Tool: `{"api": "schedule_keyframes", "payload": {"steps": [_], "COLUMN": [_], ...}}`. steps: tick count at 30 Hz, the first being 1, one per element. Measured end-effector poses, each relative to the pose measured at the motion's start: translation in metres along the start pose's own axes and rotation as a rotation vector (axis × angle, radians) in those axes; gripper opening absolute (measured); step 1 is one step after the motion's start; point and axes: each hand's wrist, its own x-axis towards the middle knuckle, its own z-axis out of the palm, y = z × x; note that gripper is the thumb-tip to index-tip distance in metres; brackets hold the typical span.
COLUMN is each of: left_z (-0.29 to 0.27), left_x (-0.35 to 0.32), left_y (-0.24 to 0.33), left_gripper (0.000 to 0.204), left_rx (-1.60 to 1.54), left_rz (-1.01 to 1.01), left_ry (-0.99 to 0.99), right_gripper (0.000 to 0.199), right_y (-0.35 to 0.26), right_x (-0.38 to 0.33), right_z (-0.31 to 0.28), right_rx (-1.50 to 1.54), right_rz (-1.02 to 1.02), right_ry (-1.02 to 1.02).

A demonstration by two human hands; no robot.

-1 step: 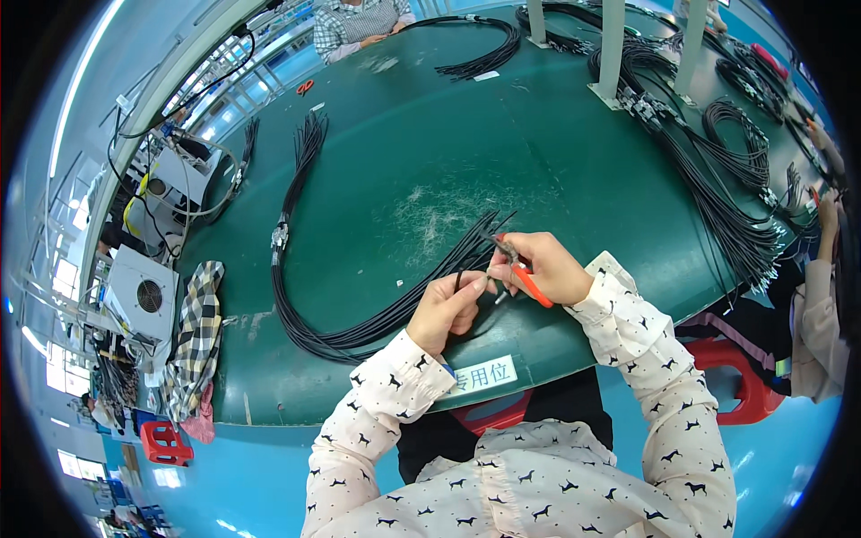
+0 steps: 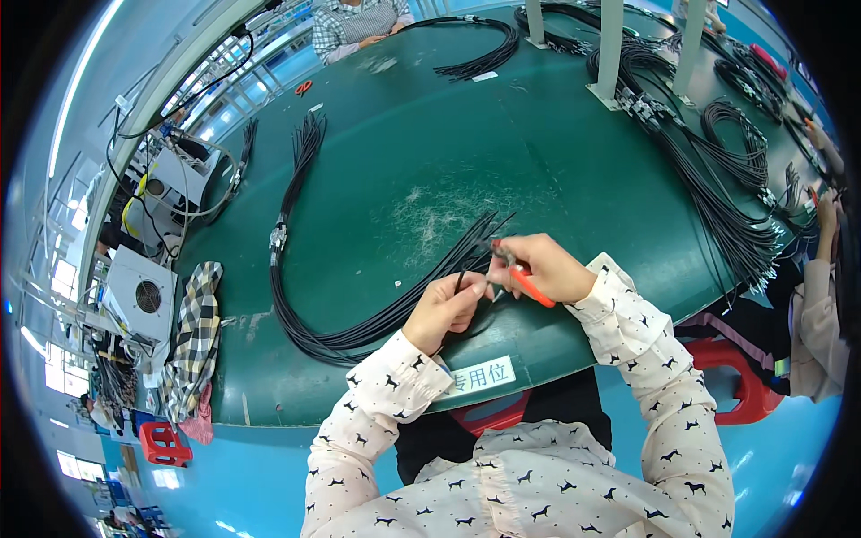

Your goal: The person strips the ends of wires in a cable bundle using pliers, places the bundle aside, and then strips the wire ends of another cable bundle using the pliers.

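My left hand (image 2: 442, 309) is closed, pinching the end part of a black cable (image 2: 461, 281) between thumb and fingers. Close against its fingertips is my right hand (image 2: 549, 269), wrapped round small hand cutters with orange-red handles (image 2: 533, 288). The cutters' jaws are blurred and partly covered by the fingers, so I cannot tell whether they touch the cable. A long bundle of black cables (image 2: 309, 334) curves across the green table (image 2: 430, 152). Its near-side loose ends lie just beyond my hands, and a silvery band (image 2: 277, 237) wraps its left part.
Fine pale fibre scraps (image 2: 435, 215) litter the table's middle. More black cable bundles (image 2: 708, 193) lie on the right around metal posts (image 2: 609, 54). Orange-handled scissors (image 2: 304, 87) rest at the far left. A white box with a fan (image 2: 142, 291) and a checked cloth (image 2: 199, 323) border the left edge.
The fingertips of both hands have come slightly closer together, and the cutters have shifted a little. The cable bundle lies as before.
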Motion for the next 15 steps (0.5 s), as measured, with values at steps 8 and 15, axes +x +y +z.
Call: {"api": "schedule_keyframes", "payload": {"steps": [8, 15], "left_z": [0.004, 0.001], "left_x": [-0.013, -0.010], "left_y": [0.002, -0.016], "left_gripper": [0.018, 0.020], "left_rx": [0.009, -0.183], "left_rz": [-0.176, -0.278], "left_ry": [-0.172, -0.223], "right_gripper": [0.016, 0.011], "right_y": [0.009, 0.019], "right_x": [-0.007, -0.010], "right_z": [0.000, 0.001], "right_rx": [-0.050, 0.142], "right_rz": [-0.071, -0.074], "right_ry": [-0.317, -0.358]}}
